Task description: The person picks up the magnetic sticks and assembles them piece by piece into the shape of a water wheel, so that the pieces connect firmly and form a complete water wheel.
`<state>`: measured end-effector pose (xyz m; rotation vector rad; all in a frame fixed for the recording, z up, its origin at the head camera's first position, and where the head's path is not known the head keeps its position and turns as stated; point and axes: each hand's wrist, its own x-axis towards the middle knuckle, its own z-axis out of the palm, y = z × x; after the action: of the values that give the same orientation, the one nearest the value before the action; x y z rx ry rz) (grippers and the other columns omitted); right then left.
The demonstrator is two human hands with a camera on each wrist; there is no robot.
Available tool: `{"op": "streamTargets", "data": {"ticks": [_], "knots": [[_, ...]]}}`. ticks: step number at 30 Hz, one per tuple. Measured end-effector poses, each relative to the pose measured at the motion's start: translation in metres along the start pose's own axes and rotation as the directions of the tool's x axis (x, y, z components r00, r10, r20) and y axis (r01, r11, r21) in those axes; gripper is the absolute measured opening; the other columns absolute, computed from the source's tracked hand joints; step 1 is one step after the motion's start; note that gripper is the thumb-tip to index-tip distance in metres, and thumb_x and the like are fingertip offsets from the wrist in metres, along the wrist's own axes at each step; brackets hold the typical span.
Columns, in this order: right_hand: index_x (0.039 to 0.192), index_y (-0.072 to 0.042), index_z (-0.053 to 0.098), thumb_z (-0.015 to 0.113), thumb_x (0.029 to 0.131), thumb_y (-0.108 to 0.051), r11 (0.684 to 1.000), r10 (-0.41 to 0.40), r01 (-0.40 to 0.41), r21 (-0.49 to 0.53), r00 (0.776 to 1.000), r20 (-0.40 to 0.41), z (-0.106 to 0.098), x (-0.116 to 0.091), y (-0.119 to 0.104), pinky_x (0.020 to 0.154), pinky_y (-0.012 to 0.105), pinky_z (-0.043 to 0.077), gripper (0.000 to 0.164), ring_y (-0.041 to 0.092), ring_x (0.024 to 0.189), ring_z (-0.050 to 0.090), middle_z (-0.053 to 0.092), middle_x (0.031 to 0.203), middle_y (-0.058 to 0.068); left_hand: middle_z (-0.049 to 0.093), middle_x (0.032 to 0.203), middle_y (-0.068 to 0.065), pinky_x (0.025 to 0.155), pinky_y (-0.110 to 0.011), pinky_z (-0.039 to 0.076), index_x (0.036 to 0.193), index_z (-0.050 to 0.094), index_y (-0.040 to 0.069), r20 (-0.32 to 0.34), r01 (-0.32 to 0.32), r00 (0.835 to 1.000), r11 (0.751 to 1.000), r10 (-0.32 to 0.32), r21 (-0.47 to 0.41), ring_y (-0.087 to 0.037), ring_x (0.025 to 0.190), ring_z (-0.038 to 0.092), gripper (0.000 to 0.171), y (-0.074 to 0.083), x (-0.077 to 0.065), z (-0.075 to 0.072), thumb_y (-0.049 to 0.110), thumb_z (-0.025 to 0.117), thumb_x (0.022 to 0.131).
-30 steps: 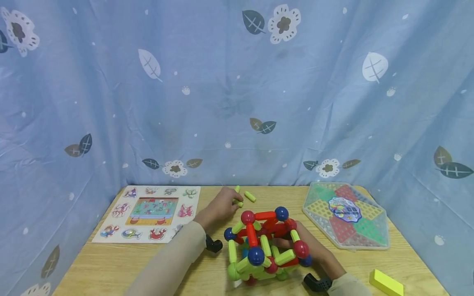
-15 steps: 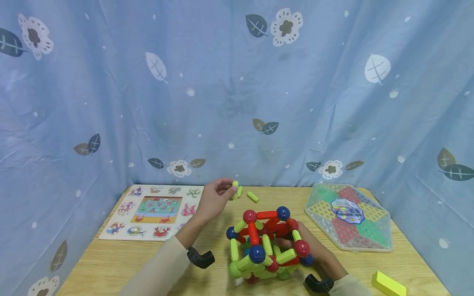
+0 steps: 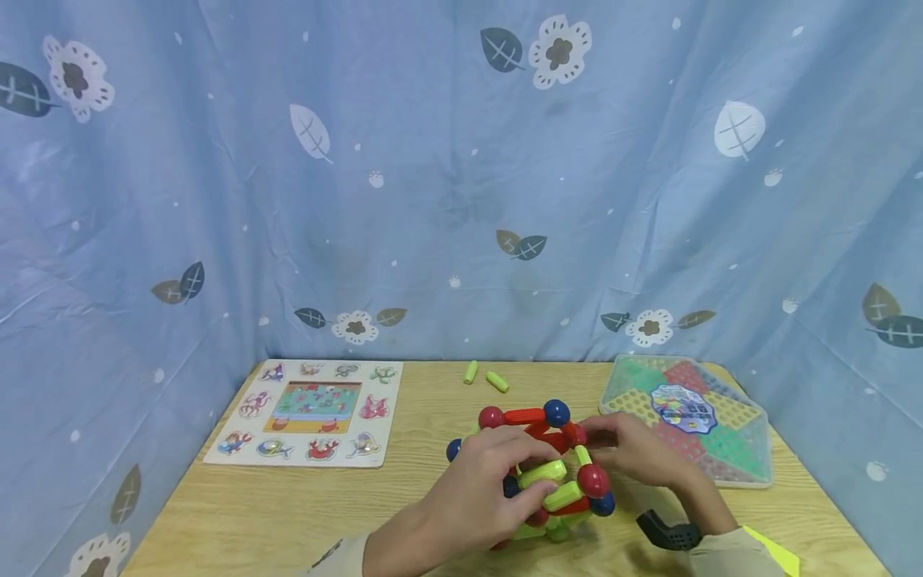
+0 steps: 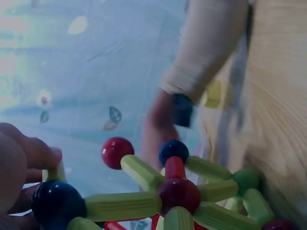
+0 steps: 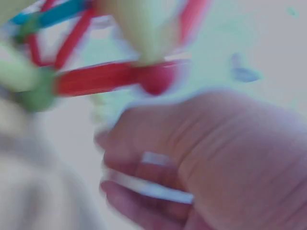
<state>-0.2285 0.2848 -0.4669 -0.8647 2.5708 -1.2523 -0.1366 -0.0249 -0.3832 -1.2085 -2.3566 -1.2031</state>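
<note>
A magnetic ball-and-rod structure [image 3: 594, 481] of red, blue and green balls with red and yellow-green rods stands on the wooden table [image 3: 288, 513]. My left hand [image 3: 479, 489] is over its near left part, largely hiding that side. Between thumb and fingers it pinches a yellow-green magnetic rod [image 3: 542, 473]; in the left wrist view this rod [image 4: 53, 173] sits against a dark blue ball [image 4: 57, 206]. My right hand [image 3: 642, 453] is at the structure's right side, near a red ball. In the blurred right wrist view its fingers [image 5: 144, 191] bend loosely around nothing, below a red rod [image 5: 98, 79].
Two loose yellow-green rods, one [image 3: 471, 372] left of the other [image 3: 497, 381], lie at the back of the table. A sea-animal puzzle board [image 3: 392, 393] lies at left, a clear hexagonal case [image 3: 760, 473] at right. A yellow block [image 3: 782, 557] is partly hidden by the right sleeve.
My left hand has picked up a rod at the back and brought it toward me to the structure. My right hand has drawn out from within the structure to its right side.
</note>
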Motion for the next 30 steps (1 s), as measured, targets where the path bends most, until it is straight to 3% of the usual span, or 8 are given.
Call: {"op": "streamTargets", "data": {"ticks": [3, 6, 10, 14, 20, 25, 28, 30], "knots": [[0.125, -0.009, 0.078, 0.075, 0.104, -0.016, 0.993, 0.05, -0.057, -0.105, 0.996, -0.069, -0.024, -0.015, -0.023, 0.087, 0.024, 0.062, 0.023, 0.007, 0.103, 0.076, 0.08, 0.118, 0.005, 0.078, 0.111, 0.005, 0.096, -0.021, 0.051, 0.119, 0.08, 0.015, 0.02, -0.059, 0.998, 0.986, 0.057, 0.156, -0.006, 0.106, 0.069, 0.023, 0.0, -0.003, 0.002, 0.023, 0.085, 0.098], [0.126, -0.011, 0.077, 0.073, 0.106, -0.016, 0.994, 0.003, -0.014, -0.112, 0.996, -0.095, -0.038, -0.029, -0.052, 0.084, 0.026, 0.063, 0.021, 0.007, 0.1, 0.075, 0.08, 0.119, 0.003, 0.078, 0.111, 0.008, 0.095, -0.028, 0.047, 0.12, 0.081, 0.018, 0.057, -0.078, 0.996, 0.956, 0.064, 0.283, -0.006, 0.109, 0.069, 0.024, 0.0, -0.004, 0.001, 0.027, 0.084, 0.098], [0.132, -0.019, 0.075, 0.074, 0.105, -0.012, 0.992, -0.118, 0.119, -0.034, 0.992, 0.037, -0.038, -0.039, -0.088, 0.083, 0.029, 0.062, 0.028, 0.009, 0.097, 0.073, 0.078, 0.117, -0.003, 0.078, 0.113, 0.009, 0.095, -0.031, 0.046, 0.121, 0.082, 0.021, 0.09, -0.083, 0.995, 0.924, 0.053, 0.374, -0.007, 0.109, 0.069, 0.025, 0.0, -0.006, 0.0, 0.031, 0.084, 0.099], [0.13, -0.031, 0.074, 0.08, 0.102, -0.023, 0.978, -0.182, 0.19, -0.082, 0.978, 0.099, -0.024, -0.04, -0.114, 0.076, 0.027, 0.06, 0.029, 0.004, 0.092, 0.072, 0.077, 0.109, -0.013, 0.079, 0.114, 0.01, 0.096, -0.033, 0.045, 0.122, 0.082, 0.021, 0.092, -0.084, 0.994, 0.918, 0.053, 0.386, -0.007, 0.109, 0.07, 0.026, -0.001, -0.008, -0.002, 0.031, 0.084, 0.098], [0.122, -0.039, 0.074, 0.082, 0.101, -0.032, 0.948, -0.238, 0.226, -0.224, 0.971, -0.028, -0.006, -0.037, -0.128, 0.072, 0.025, 0.058, 0.023, -0.003, 0.086, 0.068, 0.073, 0.102, -0.024, 0.079, 0.114, 0.01, 0.096, -0.034, 0.045, 0.12, 0.083, 0.022, 0.107, -0.107, 0.992, 0.892, 0.066, 0.44, -0.007, 0.107, 0.069, 0.025, -0.003, -0.011, -0.004, 0.032, 0.084, 0.098], [0.122, -0.036, 0.075, 0.081, 0.102, -0.028, 0.949, -0.267, 0.254, -0.184, 0.963, -0.046, 0.002, -0.033, -0.13, 0.074, 0.026, 0.059, 0.023, 0.001, 0.087, 0.067, 0.075, 0.108, -0.021, 0.079, 0.112, 0.011, 0.095, -0.034, 0.046, 0.119, 0.083, 0.023, 0.086, -0.138, 0.99, 0.875, 0.111, 0.463, -0.007, 0.105, 0.068, 0.024, -0.009, -0.013, -0.003, 0.032, 0.086, 0.097], [0.122, -0.035, 0.075, 0.081, 0.102, -0.028, 0.951, -0.273, 0.262, -0.165, 0.961, -0.048, 0.004, -0.033, -0.131, 0.075, 0.026, 0.06, 0.023, 0.003, 0.089, 0.067, 0.075, 0.111, -0.019, 0.079, 0.111, 0.012, 0.095, -0.033, 0.046, 0.117, 0.083, 0.022, 0.051, -0.165, 0.986, 0.879, 0.16, 0.447, -0.007, 0.104, 0.068, 0.025, -0.014, -0.015, -0.002, 0.032, 0.087, 0.095], [0.124, -0.035, 0.074, 0.08, 0.102, -0.028, 0.949, -0.283, 0.273, -0.159, 0.958, -0.045, 0.003, -0.034, -0.131, 0.077, 0.027, 0.06, 0.023, 0.004, 0.092, 0.069, 0.076, 0.114, -0.018, 0.08, 0.111, 0.011, 0.095, -0.032, 0.048, 0.118, 0.083, 0.021, 0.02, -0.182, 0.981, 0.894, 0.191, 0.408, -0.007, 0.105, 0.068, 0.026, -0.018, -0.017, -0.003, 0.032, 0.088, 0.095]]}}
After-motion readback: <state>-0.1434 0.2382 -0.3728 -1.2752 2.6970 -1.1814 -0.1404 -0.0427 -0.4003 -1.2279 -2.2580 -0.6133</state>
